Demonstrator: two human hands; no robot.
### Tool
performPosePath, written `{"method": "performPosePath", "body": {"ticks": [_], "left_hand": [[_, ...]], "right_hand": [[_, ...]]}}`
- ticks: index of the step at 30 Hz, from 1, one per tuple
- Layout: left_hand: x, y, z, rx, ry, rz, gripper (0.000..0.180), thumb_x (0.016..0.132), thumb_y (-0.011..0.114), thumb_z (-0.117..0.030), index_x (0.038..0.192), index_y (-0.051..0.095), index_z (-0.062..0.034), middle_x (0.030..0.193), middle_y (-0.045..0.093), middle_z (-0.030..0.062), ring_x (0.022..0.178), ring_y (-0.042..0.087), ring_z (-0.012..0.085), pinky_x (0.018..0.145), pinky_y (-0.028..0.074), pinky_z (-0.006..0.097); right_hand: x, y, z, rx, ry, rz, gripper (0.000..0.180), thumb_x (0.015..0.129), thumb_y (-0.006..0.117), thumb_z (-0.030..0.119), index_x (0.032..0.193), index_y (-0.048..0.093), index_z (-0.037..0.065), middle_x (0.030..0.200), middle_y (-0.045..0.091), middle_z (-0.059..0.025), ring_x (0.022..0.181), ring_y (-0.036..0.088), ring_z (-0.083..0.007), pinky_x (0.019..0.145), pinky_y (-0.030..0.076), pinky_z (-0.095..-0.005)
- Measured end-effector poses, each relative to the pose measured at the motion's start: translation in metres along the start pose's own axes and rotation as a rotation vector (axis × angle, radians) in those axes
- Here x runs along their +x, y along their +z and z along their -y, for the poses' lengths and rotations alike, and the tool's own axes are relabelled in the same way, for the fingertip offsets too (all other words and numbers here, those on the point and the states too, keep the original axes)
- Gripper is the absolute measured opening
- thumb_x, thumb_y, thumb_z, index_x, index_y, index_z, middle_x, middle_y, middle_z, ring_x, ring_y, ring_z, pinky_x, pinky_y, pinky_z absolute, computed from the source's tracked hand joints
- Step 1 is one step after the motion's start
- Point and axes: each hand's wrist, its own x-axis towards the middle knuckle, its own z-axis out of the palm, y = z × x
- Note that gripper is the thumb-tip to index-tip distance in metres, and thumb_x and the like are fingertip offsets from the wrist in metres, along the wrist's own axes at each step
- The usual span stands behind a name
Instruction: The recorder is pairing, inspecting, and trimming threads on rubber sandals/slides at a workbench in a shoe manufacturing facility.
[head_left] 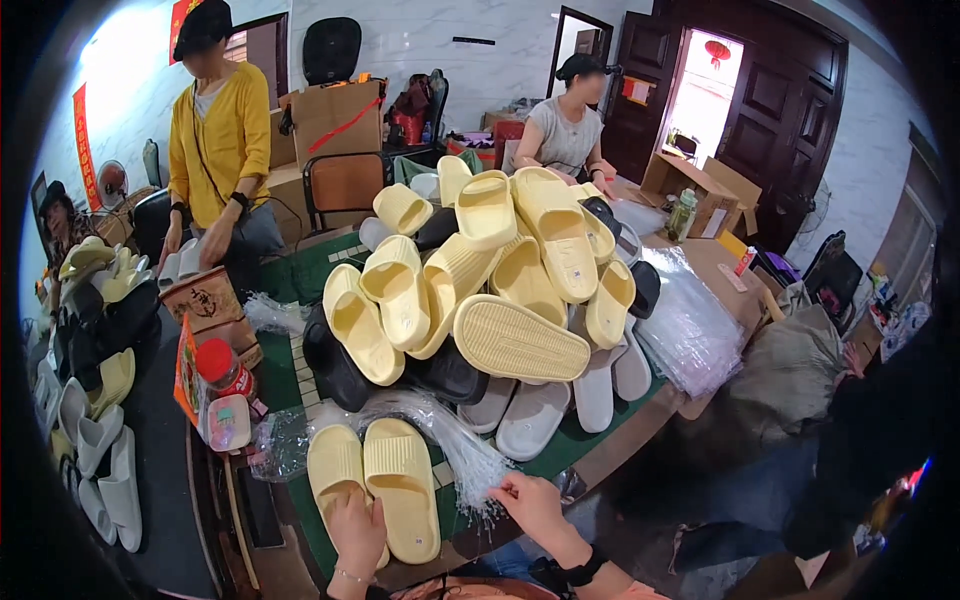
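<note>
A pair of pale yellow slippers lies side by side before me, toes pointing away: a left slipper and a right slipper. My left hand is closed at the inner edge of the left slipper, with its fingertips near the strap. To the right, my right hand pinches at the loose ends of a bundle of thin clear plastic strands, which look like tag loops. Whether one strand is separated between the fingertips is too small to tell. Beyond them rises a heap of yellow slippers, with grey slippers and black ones underneath.
Clear plastic bags lie right of the heap. At left stand a red-lidded jar, a small tub and a brown box. More slippers cover the dark left table. Two people work across the table; another is at far left.
</note>
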Motion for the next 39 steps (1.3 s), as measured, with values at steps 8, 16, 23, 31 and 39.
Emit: {"method": "performPosePath", "body": {"ticks": [8,16,23,31,39], "left_hand": [[0.016,-0.025,-0.089,-0.605,0.316,0.067,0.026,0.07,0.06,-0.001,0.096,0.059,-0.0031,0.097,0.056,0.0145,0.087,0.055,0.0307,0.074,0.046,0.036],[0.025,-0.01,-0.098,-0.722,0.45,-0.004,0.015,0.074,0.057,0.004,0.088,0.059,-0.001,0.082,0.06,0.0128,0.073,0.059,0.0283,0.064,0.048,0.032],[0.021,-0.018,-0.103,-0.757,0.459,-0.031,0.003,0.079,0.054,0.001,0.08,0.057,0.0008,0.078,0.059,0.0131,0.067,0.057,0.0271,0.059,0.047,0.03],[-0.008,-0.086,-0.123,-1.148,0.617,0.318,0.008,0.082,0.049,-0.002,0.083,0.057,-0.0017,0.085,0.059,0.0138,0.076,0.057,0.0292,0.066,0.046,0.034],[-0.015,-0.154,-0.112,-1.844,0.61,0.287,0.031,0.084,0.051,-0.017,0.055,0.048,-0.0069,0.056,0.053,0.0086,0.046,0.05,0.0208,0.041,0.039,0.029]], "right_hand": [[0.007,-0.016,0.045,0.059,-0.5,-0.355,0.017,0.07,0.068,0.014,0.07,0.052,0.007,0.06,0.053,-0.0039,0.056,0.053,-0.0224,0.058,0.039,-0.0325],[0.004,-0.012,0.045,0.391,-0.404,-0.223,0.017,0.074,0.065,0.011,0.087,0.056,0.005,0.075,0.056,-0.0091,0.064,0.054,-0.0217,0.06,0.04,-0.0296],[0.051,0.035,0.032,0.638,-0.485,0.213,0.031,0.081,0.049,0.007,0.112,0.049,0.003,0.102,0.052,-0.0147,0.083,0.054,-0.0268,0.069,0.044,-0.032],[0.106,0.089,-0.015,0.326,-0.339,0.07,0.015,0.081,0.052,0.008,0.093,0.058,0.002,0.085,0.058,-0.0165,0.079,0.057,-0.0307,0.068,0.046,-0.0351],[0.093,0.06,-0.023,0.263,-0.594,0.005,0.033,0.075,0.05,0.001,0.109,0.05,0.001,0.112,0.05,-0.0161,0.098,0.051,-0.032,0.081,0.044,-0.0351]]}}
